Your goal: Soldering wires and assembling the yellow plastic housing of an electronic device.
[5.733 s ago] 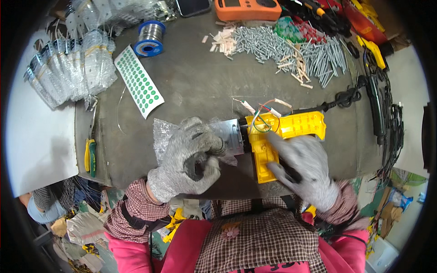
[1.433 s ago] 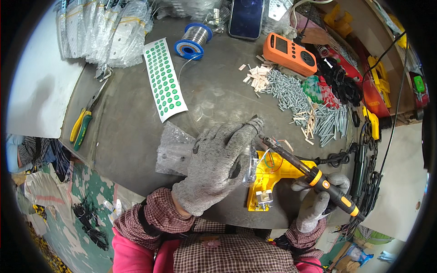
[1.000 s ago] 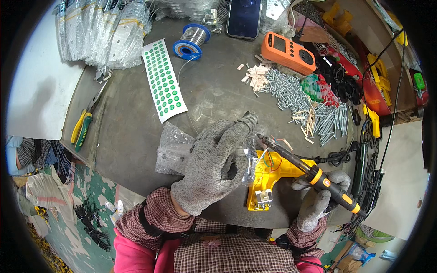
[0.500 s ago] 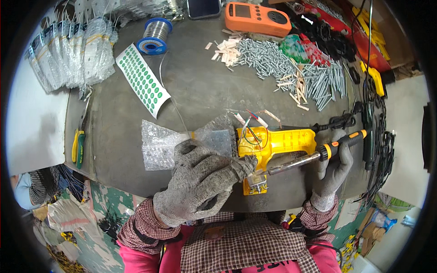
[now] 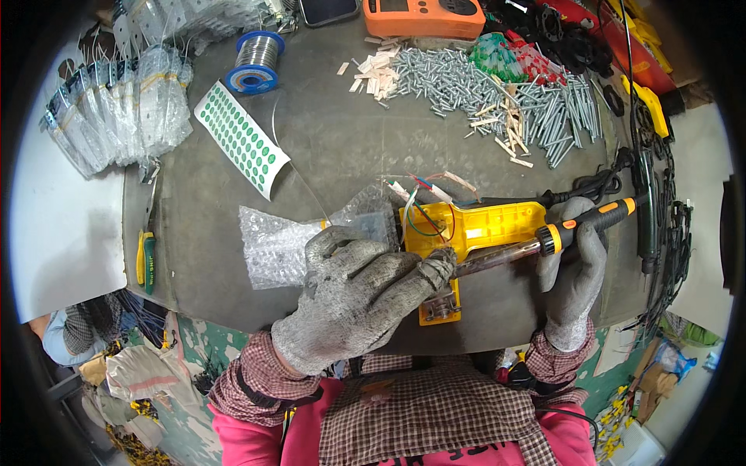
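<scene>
My right hand [image 5: 579, 272], in a grey knit glove, grips the black and orange handle of a soldering iron [image 5: 501, 258], which points left. My left hand [image 5: 361, 291], gloved alike, is closed, with its fingertips beside the iron's front end. A thin strand of solder wire [image 5: 309, 191] runs into this hand; the iron's tip and the wire's end are hidden behind the fingers. Under them lies an open yellow plastic housing [image 5: 497, 225] with thin coloured wires [image 5: 423, 206] sticking out. A metal part [image 5: 441, 305] sits at its near end. Bubble wrap [image 5: 272, 248] lies left of it.
A solder spool [image 5: 258, 56] and a sheet of green stickers [image 5: 241, 136] lie at the far left. Screws [image 5: 451, 81] are heaped at the back, near an orange meter [image 5: 423, 17]. Pliers [image 5: 146, 260] lie at the left edge, black cables [image 5: 676, 256] at the right.
The view has shifted slightly. My left fingertips and the soldering iron's front end have moved a little to the right and up over the housing. Both hands keep their hold.
</scene>
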Tool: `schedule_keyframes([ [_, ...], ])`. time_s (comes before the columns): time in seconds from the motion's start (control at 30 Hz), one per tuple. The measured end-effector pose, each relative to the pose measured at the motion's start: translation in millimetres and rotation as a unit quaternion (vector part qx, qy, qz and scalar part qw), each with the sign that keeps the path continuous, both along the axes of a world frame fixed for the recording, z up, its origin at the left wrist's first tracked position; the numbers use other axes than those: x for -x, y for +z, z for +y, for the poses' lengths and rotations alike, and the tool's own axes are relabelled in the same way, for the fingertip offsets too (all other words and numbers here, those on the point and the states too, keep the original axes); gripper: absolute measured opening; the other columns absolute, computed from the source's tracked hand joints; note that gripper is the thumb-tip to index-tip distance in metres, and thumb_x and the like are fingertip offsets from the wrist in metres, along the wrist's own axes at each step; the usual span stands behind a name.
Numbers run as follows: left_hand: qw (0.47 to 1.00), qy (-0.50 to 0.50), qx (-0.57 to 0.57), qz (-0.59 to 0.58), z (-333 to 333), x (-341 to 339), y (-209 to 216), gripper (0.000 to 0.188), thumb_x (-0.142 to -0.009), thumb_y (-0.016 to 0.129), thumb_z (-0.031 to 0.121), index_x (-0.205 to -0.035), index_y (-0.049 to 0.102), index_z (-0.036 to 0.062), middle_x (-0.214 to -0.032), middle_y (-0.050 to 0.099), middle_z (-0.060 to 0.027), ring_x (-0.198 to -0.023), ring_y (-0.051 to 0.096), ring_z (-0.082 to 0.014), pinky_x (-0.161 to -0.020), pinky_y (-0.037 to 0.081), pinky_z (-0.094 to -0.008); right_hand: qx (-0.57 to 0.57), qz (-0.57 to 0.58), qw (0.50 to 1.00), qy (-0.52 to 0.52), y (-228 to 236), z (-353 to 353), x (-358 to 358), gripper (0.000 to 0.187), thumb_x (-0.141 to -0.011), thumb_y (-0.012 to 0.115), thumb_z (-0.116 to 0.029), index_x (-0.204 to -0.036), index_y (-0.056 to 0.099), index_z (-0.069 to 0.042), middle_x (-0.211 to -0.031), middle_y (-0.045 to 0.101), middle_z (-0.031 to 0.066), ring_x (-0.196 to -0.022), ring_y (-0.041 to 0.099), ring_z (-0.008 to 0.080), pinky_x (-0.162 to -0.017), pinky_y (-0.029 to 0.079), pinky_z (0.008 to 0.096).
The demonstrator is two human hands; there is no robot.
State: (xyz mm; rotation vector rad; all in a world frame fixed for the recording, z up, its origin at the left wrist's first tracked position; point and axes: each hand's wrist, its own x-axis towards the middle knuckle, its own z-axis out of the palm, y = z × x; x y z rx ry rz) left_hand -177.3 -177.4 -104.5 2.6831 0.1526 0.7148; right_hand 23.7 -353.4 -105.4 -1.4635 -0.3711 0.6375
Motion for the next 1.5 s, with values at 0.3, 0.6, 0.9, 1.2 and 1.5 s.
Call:
schedule_keyframes([
  [0.3,1.000,-0.011,-0.027,-0.009,1,-9,-2,0.049,-0.071,0.066,0.019,-0.120,0.071,0.0176,-0.080,0.062,0.0079,-0.076,0.060,-0.0135,-0.079,0.041,-0.0378,-0.018,0.018,0.999,-0.027,-10,2,-4,0.034,-0.100,0.045,-0.032,-0.107,0.053,0.000,-0.054,0.054,0.0047,-0.038,0.043,0.0095,-0.038,0.031,0.0216],
  [0.6,0.909,0.185,0.373,-0.009,41,-2,10,0.017,-0.075,0.079,0.010,-0.086,0.067,0.0059,-0.079,0.058,-0.0065,-0.075,0.059,-0.0201,-0.079,0.049,-0.0330,-0.019,0.033,0.999,-0.027,-4,4,1,0.033,-0.101,0.045,-0.032,-0.107,0.053,-0.001,-0.054,0.055,0.0055,-0.037,0.042,0.0098,-0.037,0.030,0.0218],
  [0.9,0.985,-0.041,-0.166,-0.030,35,1,19,0.020,-0.067,0.079,0.015,-0.085,0.072,0.0158,-0.095,0.068,0.0001,-0.089,0.062,-0.0213,-0.083,0.046,-0.0412,-0.031,0.070,0.997,-0.033,-1,1,3,0.030,-0.101,0.048,-0.030,-0.109,0.053,-0.001,-0.060,0.058,0.0067,-0.041,0.045,0.0095,-0.039,0.033,0.0213],
  [1.2,0.972,-0.164,-0.009,0.167,37,-28,23,0.016,-0.074,0.073,0.012,-0.089,0.072,0.0186,-0.105,0.070,-0.0012,-0.097,0.060,-0.0242,-0.089,0.039,-0.0434,-0.017,0.112,0.993,-0.015,2,-5,-1,0.024,-0.101,0.049,-0.022,-0.113,0.053,-0.003,-0.062,0.058,0.0073,-0.044,0.049,0.0096,-0.044,0.038,0.0208],
  [1.5,0.971,-0.109,0.083,0.194,24,-24,34,0.022,-0.078,0.067,0.005,-0.097,0.073,0.0154,-0.093,0.067,-0.0016,-0.093,0.059,-0.0268,-0.090,0.040,-0.0435,0.035,0.093,0.994,-0.043,3,-1,4,0.035,-0.098,0.052,-0.036,-0.115,0.051,-0.005,-0.063,0.057,0.0051,-0.041,0.047,0.0090,-0.040,0.035,0.0196],
])
